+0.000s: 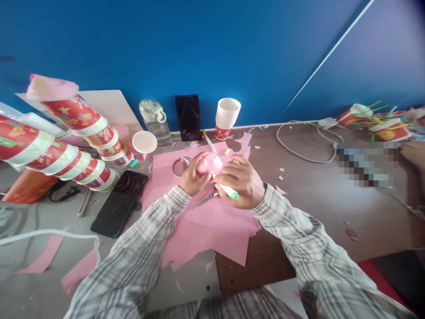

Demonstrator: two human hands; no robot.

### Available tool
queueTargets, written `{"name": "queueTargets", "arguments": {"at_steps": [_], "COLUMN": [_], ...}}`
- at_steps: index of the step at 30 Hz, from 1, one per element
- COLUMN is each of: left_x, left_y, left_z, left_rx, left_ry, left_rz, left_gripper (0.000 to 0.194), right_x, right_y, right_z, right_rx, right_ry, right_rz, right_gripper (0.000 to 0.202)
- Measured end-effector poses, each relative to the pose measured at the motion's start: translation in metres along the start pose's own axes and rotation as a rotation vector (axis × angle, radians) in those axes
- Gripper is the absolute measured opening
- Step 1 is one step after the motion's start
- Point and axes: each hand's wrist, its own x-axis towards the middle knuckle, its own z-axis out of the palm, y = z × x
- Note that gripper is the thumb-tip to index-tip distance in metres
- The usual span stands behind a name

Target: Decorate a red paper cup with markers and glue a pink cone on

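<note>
In front of me, my left hand (192, 174) is closed around a rounded piece of pink paper (210, 164); what lies under the paper is mostly hidden. My right hand (242, 181) grips a white marker (228, 190) with a green end, held against the lower side of the pink paper. Below both hands, scissors (204, 200) lie on a spread of pink paper sheets (206, 226). A roll of tape (179, 167) rests beside my left hand. Just beyond the hands is another marker (210, 142) with a yellow end.
Stacked red paper cups (63, 159) lean in from the left, near a black phone (119, 204). Along the blue wall stand a water bottle (156, 122), an upright phone (187, 117) and nested cups (227, 115). A white cable (299, 157) curls right, where another person's hand (413, 155) shows.
</note>
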Motion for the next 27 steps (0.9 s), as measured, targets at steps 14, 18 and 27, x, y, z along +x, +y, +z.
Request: {"name": "queueTargets", "arguments": {"at_steps": [14,18,27], "left_x": [0.001,0.001,0.001], "left_y": [0.0,-0.001,-0.002], "left_z": [0.0,0.001,0.002], "left_rx": [-0.027,0.016,0.016], "left_ry": [-0.016,-0.021,-0.03], "left_rz": [-0.025,-0.032,-0.018], "left_gripper": [0.053,0.054,0.056], "right_x": [-0.039,-0.051,-0.05], "right_y": [-0.003,-0.003,0.002], "right_z": [0.021,0.031,0.042], "right_rx": [0.11,0.089,0.061], "right_ry": [0.158,0.179,0.21], "right_rz": [0.07,0.118,0.091], "right_gripper": [0.047,0.041,0.033]}}
